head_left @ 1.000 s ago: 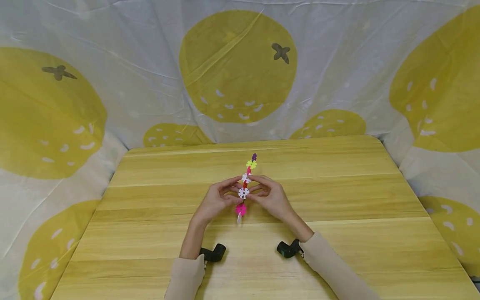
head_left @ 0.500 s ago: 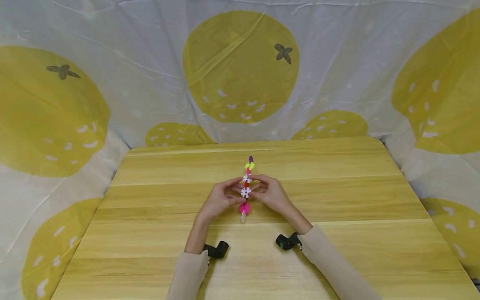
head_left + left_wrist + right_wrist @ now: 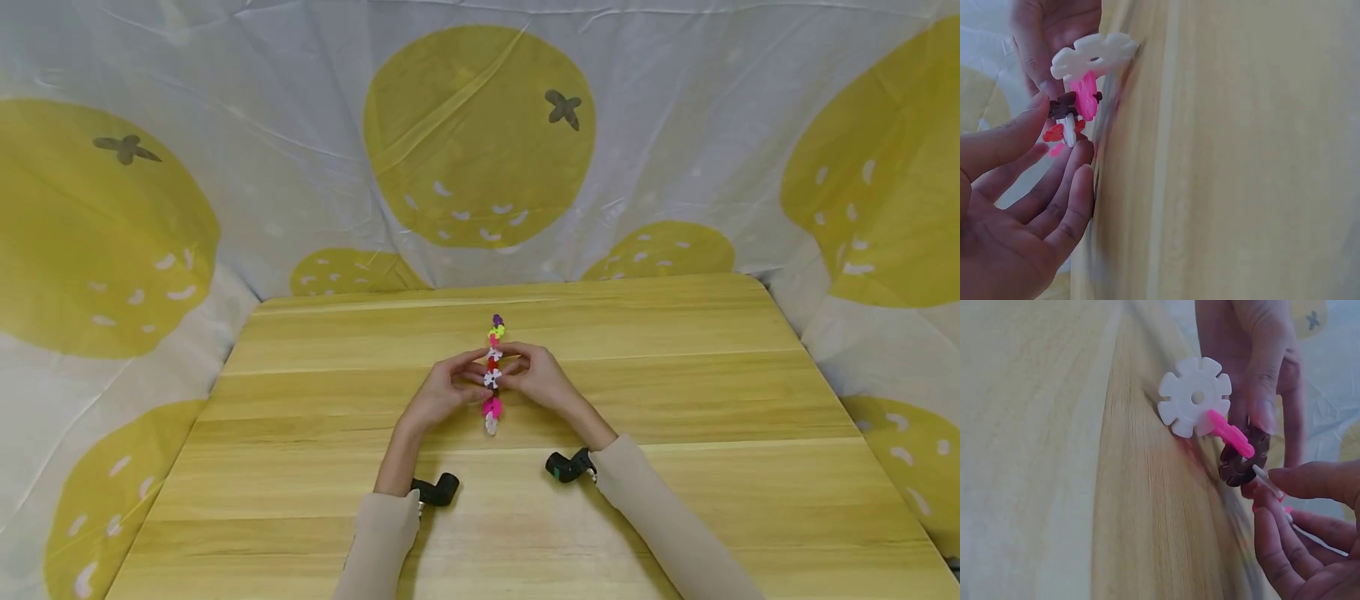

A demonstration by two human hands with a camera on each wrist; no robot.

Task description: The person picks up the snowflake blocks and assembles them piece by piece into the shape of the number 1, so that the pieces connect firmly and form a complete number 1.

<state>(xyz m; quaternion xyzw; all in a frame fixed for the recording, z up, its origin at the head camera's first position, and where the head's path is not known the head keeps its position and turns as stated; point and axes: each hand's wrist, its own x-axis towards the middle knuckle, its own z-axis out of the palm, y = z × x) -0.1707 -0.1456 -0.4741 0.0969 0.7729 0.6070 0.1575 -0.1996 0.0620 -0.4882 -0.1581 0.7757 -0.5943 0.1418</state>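
Observation:
A chain of notched plastic snowflake discs points away from me over the table, its near end a white disc (image 3: pixel 491 424) and its far end a purple disc (image 3: pixel 498 320). Behind the white disc come a pink disc (image 3: pixel 1232 434) and a brown disc (image 3: pixel 1235 467). My left hand (image 3: pixel 442 393) grips the chain from the left, thumb at the brown disc (image 3: pixel 1063 106). From the right, my right hand (image 3: pixel 546 379) pinches the middle white disc (image 3: pixel 492 379). Farther along sits a yellow disc (image 3: pixel 497 332). Fingers partly hide the middle discs.
Both hands are over a wood-grain table (image 3: pixel 300 500). A black wrist camera (image 3: pixel 438 490) sits by the left cuff, another black camera (image 3: pixel 567 467) by the right. A white cloth (image 3: pixel 660 125) with yellow fruit prints hangs behind the table and along its sides.
The chain has turned slightly: its far end swung left, its near end right and a little away from me. Both hands still hold it and the forearms have shifted slightly forward.

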